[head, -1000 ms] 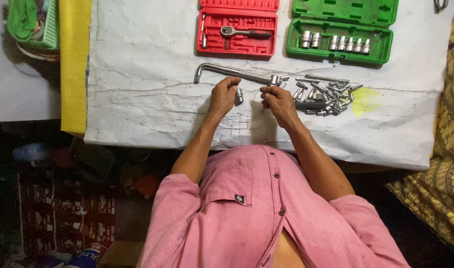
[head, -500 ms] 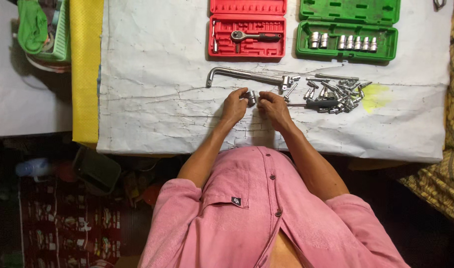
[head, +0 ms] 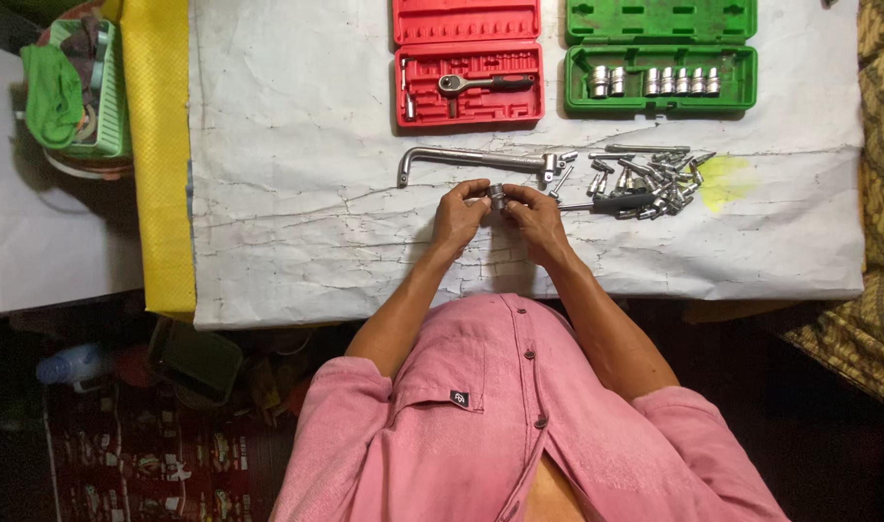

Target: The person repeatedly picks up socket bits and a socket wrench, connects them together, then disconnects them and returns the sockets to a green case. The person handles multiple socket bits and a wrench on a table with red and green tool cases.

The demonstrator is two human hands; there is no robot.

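- Head view: the worktop wears a cracked white sheet, with a yellow strip along its left edge and dark, cluttered floor below.
- Above the L-shaped wrench lie an open red case and, to its right, an open green case.
- Just below the wrench, left hand and right hand meet, each grip pinched on a small metal socket.
- Loose sockets and bits are heaped right of the wrench.

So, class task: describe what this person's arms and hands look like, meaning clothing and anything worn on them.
The person wears a pink button-up shirt with short sleeves ending above the elbows, so both forearms are bare. The left hand and right hand are bare too: no gloves. No watch, bracelet or ring can be made out.
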